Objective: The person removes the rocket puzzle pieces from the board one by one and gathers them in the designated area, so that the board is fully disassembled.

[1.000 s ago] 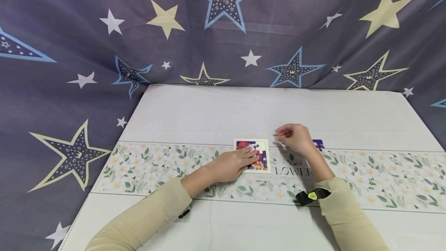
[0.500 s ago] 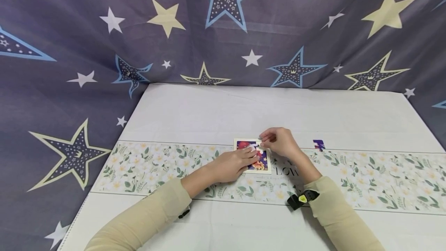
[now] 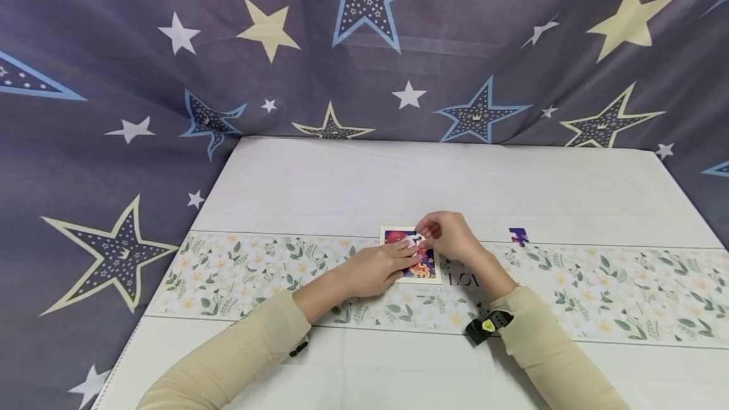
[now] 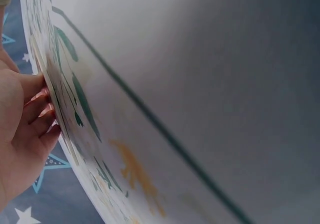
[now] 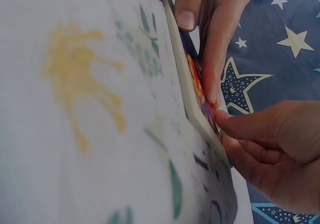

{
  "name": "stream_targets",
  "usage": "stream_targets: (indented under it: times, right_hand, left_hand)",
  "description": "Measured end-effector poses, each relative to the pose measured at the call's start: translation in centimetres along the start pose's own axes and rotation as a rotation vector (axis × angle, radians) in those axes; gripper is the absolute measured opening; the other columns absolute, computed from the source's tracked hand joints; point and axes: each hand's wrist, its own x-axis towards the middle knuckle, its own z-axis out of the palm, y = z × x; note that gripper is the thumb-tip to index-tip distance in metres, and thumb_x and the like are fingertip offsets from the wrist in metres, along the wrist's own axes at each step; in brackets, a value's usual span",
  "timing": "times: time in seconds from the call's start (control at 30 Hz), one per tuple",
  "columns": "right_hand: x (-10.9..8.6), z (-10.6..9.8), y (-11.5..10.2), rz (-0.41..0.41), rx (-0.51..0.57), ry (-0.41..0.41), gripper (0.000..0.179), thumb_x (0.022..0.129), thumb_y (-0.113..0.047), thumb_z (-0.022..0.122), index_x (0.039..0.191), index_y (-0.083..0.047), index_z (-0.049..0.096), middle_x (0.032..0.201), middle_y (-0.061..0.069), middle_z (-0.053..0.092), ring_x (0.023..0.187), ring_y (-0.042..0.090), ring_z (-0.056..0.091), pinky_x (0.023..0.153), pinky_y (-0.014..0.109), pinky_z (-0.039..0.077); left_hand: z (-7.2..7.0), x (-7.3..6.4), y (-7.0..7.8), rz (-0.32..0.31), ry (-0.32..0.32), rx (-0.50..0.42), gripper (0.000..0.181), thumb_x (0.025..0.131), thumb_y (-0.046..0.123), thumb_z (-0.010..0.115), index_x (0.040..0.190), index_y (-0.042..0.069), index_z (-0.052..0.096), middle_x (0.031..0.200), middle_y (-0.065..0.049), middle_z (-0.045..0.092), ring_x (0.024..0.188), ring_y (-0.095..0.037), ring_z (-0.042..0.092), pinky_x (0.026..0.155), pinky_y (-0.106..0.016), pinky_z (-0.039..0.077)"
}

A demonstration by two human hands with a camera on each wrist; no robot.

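A small square jigsaw puzzle (image 3: 427, 269) in a cream frame lies on the tabletop, showing red, orange and purple picture parts. My left hand (image 3: 373, 271) rests on it with fingers stretched across the picture, covering its middle. At the puzzle's upper right corner, my right hand (image 3: 452, 237) pinches a puzzle piece between thumb and fingers; the piece is mostly hidden by the fingertips. The right wrist view shows those fingertips touching the tray frame (image 5: 186, 88) near its corner. A purple puzzle piece (image 3: 519, 235) lies loose to the right, apart from both hands.
The white table (image 3: 319, 182) carries a printed band of flowers (image 3: 245, 271) across its middle. Dark star-patterned cloth (image 3: 353, 81) hangs behind and along the sides. Black straps (image 3: 484, 326) sit on the wrists.
My right hand has moved left and slightly down onto the puzzle's upper right corner, uncovering the loose purple piece. The left hand has stayed on the puzzle.
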Motion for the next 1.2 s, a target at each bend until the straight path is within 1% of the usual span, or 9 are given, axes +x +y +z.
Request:
stream_targets:
  times: [0.1, 0.2, 0.47, 0.6, 0.8, 0.97, 1.1, 1.2]
  right_hand:
    - [0.0, 0.0, 0.1, -0.010, 0.010, -0.002, 0.016, 0.077, 0.004, 0.075, 0.091, -0.002, 0.071, 0.081, 0.009, 0.069, 0.073, 0.014, 0.064, 0.069, 0.028, 0.057]
    - [0.0, 0.0, 0.2, -0.022, 0.017, -0.006, 0.015, 0.077, 0.005, 0.073, 0.090, -0.003, 0.072, 0.080, 0.008, 0.069, 0.073, 0.014, 0.063, 0.068, 0.027, 0.056]
    - [0.3, 0.0, 0.2, -0.008, 0.013, -0.017, 0.015, 0.075, 0.003, 0.076, 0.088, -0.003, 0.074, 0.078, 0.007, 0.070, 0.070, 0.011, 0.062, 0.066, 0.024, 0.055]
    - [0.4, 0.0, 0.2, 0.007, 0.020, -0.020, 0.015, 0.075, 0.003, 0.076, 0.088, -0.003, 0.074, 0.078, 0.007, 0.070, 0.070, 0.011, 0.062, 0.067, 0.025, 0.055]
    - [0.5, -0.1, 0.2, 0.012, 0.026, -0.022, 0.015, 0.075, 0.003, 0.077, 0.088, -0.003, 0.074, 0.078, 0.007, 0.070, 0.070, 0.011, 0.062, 0.067, 0.025, 0.056]
    - [0.6, -0.1, 0.2, 0.013, 0.030, -0.026, 0.016, 0.074, 0.002, 0.078, 0.089, -0.003, 0.073, 0.078, 0.007, 0.070, 0.069, 0.011, 0.061, 0.066, 0.023, 0.055]
    - [0.5, 0.0, 0.2, 0.018, 0.033, -0.028, 0.016, 0.075, 0.002, 0.078, 0.089, -0.003, 0.073, 0.078, 0.007, 0.069, 0.070, 0.011, 0.060, 0.066, 0.023, 0.054]
    - [0.3, 0.0, 0.1, 0.018, 0.029, -0.027, 0.016, 0.076, 0.003, 0.075, 0.090, -0.003, 0.073, 0.079, 0.007, 0.069, 0.071, 0.011, 0.061, 0.066, 0.024, 0.054]
  left_hand:
    - [0.0, 0.1, 0.0, 0.009, 0.010, 0.000, 0.044, 0.101, 0.022, 0.049, 0.144, 0.018, 0.045, 0.153, 0.002, 0.039, 0.145, -0.019, 0.034, 0.116, -0.037, 0.036]
    - [0.0, 0.2, 0.0, 0.020, 0.013, 0.027, 0.044, 0.101, 0.023, 0.049, 0.144, 0.018, 0.046, 0.153, 0.002, 0.040, 0.145, -0.019, 0.035, 0.115, -0.036, 0.037]
    - [-0.5, 0.3, 0.2, 0.059, 0.006, 0.181, 0.044, 0.101, 0.026, 0.049, 0.143, 0.017, 0.047, 0.148, 0.000, 0.048, 0.141, -0.019, 0.042, 0.113, -0.034, 0.041]
    - [-0.9, 0.4, 0.3, 0.075, -0.003, 0.215, 0.043, 0.101, 0.025, 0.049, 0.143, 0.016, 0.049, 0.146, -0.001, 0.050, 0.140, -0.020, 0.044, 0.112, -0.034, 0.042]
    - [-1.2, 0.1, 0.2, 0.079, -0.012, 0.216, 0.042, 0.100, 0.024, 0.050, 0.141, 0.016, 0.051, 0.147, -0.002, 0.050, 0.140, -0.020, 0.044, 0.113, -0.035, 0.041]
    - [-1.1, -0.4, -0.2, 0.085, 0.008, 0.201, 0.042, 0.100, 0.024, 0.051, 0.140, 0.015, 0.052, 0.145, -0.004, 0.052, 0.138, -0.019, 0.046, 0.113, -0.034, 0.041]
    - [-0.9, -0.6, -0.4, 0.098, 0.033, 0.190, 0.041, 0.100, 0.023, 0.051, 0.140, 0.015, 0.052, 0.145, -0.005, 0.052, 0.137, -0.019, 0.047, 0.111, -0.034, 0.042]
    - [-0.9, -0.8, -0.4, 0.093, 0.036, 0.152, 0.041, 0.100, 0.023, 0.051, 0.140, 0.015, 0.052, 0.146, -0.006, 0.051, 0.137, -0.019, 0.047, 0.110, -0.034, 0.044]
